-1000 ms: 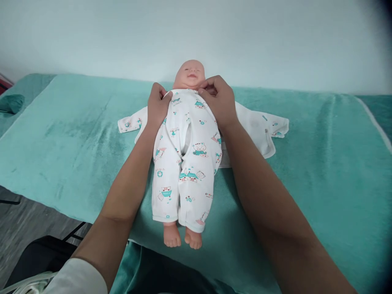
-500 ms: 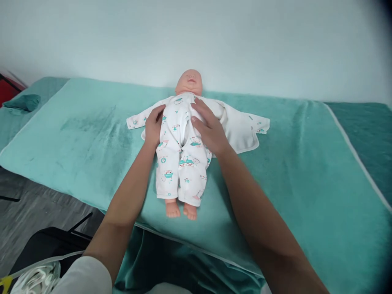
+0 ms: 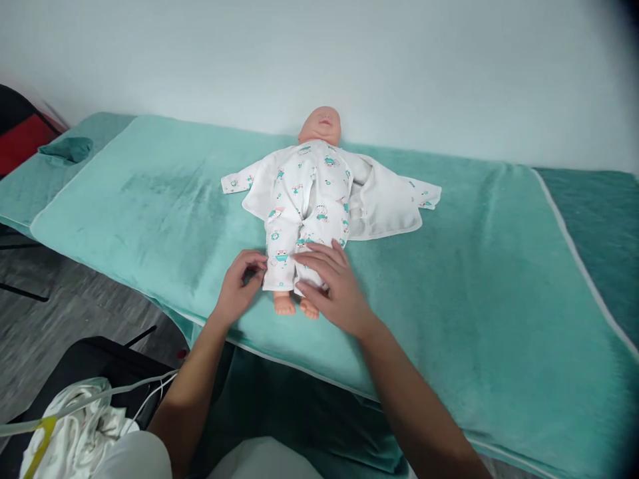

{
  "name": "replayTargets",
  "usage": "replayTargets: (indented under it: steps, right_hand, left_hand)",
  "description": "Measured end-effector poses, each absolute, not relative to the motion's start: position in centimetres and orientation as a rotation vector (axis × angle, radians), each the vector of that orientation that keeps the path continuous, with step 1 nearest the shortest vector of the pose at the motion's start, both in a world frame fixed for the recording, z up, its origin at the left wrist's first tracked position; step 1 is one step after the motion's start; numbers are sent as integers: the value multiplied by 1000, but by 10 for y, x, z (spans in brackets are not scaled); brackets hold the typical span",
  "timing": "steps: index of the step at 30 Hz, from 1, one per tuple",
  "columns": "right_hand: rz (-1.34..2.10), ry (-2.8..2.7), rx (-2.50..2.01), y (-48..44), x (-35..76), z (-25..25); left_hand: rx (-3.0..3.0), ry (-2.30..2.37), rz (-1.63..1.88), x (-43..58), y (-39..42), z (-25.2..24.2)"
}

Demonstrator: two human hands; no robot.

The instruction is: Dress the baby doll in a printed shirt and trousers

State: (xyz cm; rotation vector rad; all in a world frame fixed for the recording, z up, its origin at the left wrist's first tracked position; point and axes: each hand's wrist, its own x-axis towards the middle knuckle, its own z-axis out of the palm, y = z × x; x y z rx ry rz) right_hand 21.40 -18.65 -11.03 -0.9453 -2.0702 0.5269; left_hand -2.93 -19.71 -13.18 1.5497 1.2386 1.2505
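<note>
A baby doll (image 3: 319,124) lies on its back, head toward the wall. White printed baby trousers (image 3: 324,213) cover its legs and reach high up its chest. Beneath its body a white baby jacket (image 3: 387,203) is spread, with the sleeves out to both sides. My left hand (image 3: 238,285) is curled, thumb and fingers pinched at the outer edge of the trouser leg on the left. Over the other trouser leg rests my right hand (image 3: 334,283), fingers stretched and apart. Both bare feet of the doll (image 3: 284,305) stick out below the hems.
A green cover (image 3: 449,319) lies over the bed, against the white wall (image 3: 249,53). At lower left, a black chair (image 3: 94,356) carries bundled white cloth (image 3: 74,426), with a pale cable (image 3: 100,397) crossing it. A red and black item (image 3: 27,140) stands at far left.
Both hands have moved down from the doll's waist to the lower trouser legs. The left fingers have curled in. The view has shifted, showing more of the chair.
</note>
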Motion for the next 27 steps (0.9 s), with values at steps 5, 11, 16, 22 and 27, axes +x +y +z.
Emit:
replayTargets:
  steps: [5, 11, 16, 22, 27]
  right_hand:
    - [521, -2092, -1114, -214, 200, -96]
    - [256, -2383, -1343, -218, 179, -65]
    - [135, -2426, -1373, -217, 167, -70]
    - [503, -2208, -1052, -217, 171, -80]
    - [663, -2112, -903, -223, 186, -73]
  left_hand:
    - [1800, 1173, 1139, -34, -212, -129]
    - [1941, 1141, 1049, -32, -213, -125]
    - [1845, 1205, 1152, -30, -216, -133]
    - [1562, 969, 1292, -44, -217, -137]
    - [1561, 873, 1147, -54, -219, -135]
